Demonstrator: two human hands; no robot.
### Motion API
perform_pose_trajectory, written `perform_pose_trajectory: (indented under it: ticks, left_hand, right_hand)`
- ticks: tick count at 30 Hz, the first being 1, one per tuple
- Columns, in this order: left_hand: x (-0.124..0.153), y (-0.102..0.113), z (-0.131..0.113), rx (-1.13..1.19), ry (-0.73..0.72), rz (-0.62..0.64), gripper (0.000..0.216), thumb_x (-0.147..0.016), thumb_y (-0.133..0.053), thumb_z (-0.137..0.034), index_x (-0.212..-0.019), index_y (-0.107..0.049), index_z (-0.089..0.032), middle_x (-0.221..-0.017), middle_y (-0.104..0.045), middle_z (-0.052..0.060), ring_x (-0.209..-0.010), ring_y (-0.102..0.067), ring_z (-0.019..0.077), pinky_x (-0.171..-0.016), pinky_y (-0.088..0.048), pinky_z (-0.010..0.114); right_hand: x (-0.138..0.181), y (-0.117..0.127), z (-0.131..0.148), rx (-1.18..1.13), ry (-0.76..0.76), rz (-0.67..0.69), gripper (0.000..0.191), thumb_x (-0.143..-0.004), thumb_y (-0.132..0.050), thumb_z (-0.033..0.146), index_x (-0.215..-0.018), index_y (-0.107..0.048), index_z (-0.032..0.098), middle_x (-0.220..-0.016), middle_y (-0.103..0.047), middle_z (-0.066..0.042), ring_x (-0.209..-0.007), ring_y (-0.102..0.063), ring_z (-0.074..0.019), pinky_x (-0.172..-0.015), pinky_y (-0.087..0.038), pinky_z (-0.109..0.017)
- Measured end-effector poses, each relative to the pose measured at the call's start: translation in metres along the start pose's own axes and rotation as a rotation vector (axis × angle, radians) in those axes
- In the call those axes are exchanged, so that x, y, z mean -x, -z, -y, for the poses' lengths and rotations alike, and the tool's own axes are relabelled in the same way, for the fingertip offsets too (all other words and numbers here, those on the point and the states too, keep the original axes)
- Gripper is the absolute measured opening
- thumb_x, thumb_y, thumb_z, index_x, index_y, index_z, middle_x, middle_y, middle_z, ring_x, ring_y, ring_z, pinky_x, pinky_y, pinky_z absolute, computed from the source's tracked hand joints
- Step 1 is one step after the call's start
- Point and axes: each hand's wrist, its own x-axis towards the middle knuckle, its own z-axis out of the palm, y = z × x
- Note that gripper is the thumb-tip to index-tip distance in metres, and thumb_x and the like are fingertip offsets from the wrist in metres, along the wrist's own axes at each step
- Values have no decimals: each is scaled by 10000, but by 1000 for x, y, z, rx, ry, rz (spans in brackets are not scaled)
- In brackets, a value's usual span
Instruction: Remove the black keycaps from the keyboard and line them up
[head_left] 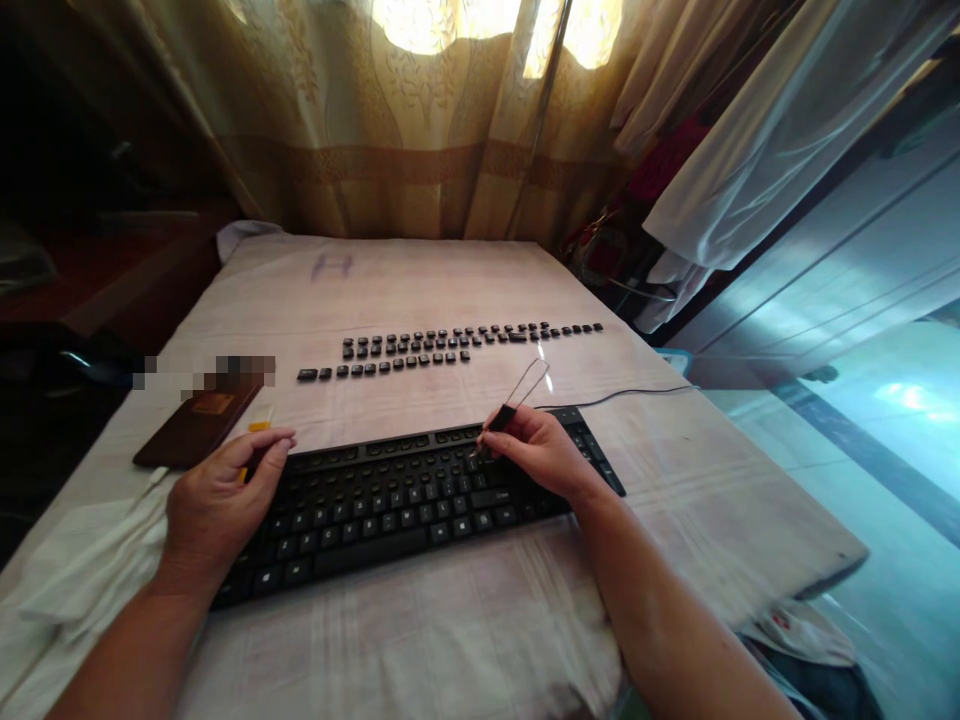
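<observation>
A black keyboard [371, 538] lies across the cloth in front of me, with the caps gone from part of its upper rows. Over its right part, my right hand [536, 450] pinches the black handle of a wire keycap puller [507, 414], whose thin loop points up and away. My left hand [225, 500] is at the keyboard's left end, thumb and fingers closed together. By those fingers shows a yellow piece with a pale end [259, 426]; I cannot tell whether it is gripped. Beyond the keyboard, loose black keycaps [397, 349] stand in rows.
A dark brown phone-like case [202, 415] lies at the left, near white fabric [101, 560]. The keyboard's cable [630, 393] runs off to the right. A pale checked cloth [450, 285] covers the table. Curtains [360, 170] hang behind it, and the tiled floor [847, 450] is at the right.
</observation>
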Motion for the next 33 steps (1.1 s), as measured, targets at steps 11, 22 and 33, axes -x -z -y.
perform_pose_trajectory:
  ticks: [11,22,33]
  left_hand:
    - [3,-2,1,-45,57,30,371,-847,-516,-527,-940,-738,-244,-978,-778,32,-930,-731,260,-847,-566,371]
    - [2,1,-1,-46,28,39,375,-860,-512,-507,-943,-745,-225,-966,-781,46,-906,-739,257,-822,-565,348]
    - [1,1,-1,-43,-16,33,287,-864,-537,-441,-914,-735,-240,-938,-789,3,-890,-741,208,-825,-560,297]
  right_hand:
    - [4,-3,-1,125,56,12,128,-805,-686,316,-847,-662,198,-759,-664,14,-696,-608,-138,-692,-498,-269]
    - [7,-2,0,299,179,60,75,-860,-644,259,-867,-683,196,-813,-706,-6,-765,-652,-155,-745,-512,-269]
    - [8,-3,3,547,383,96,117,-882,-605,136,-904,-697,206,-883,-740,-20,-820,-696,-161,-787,-544,-262]
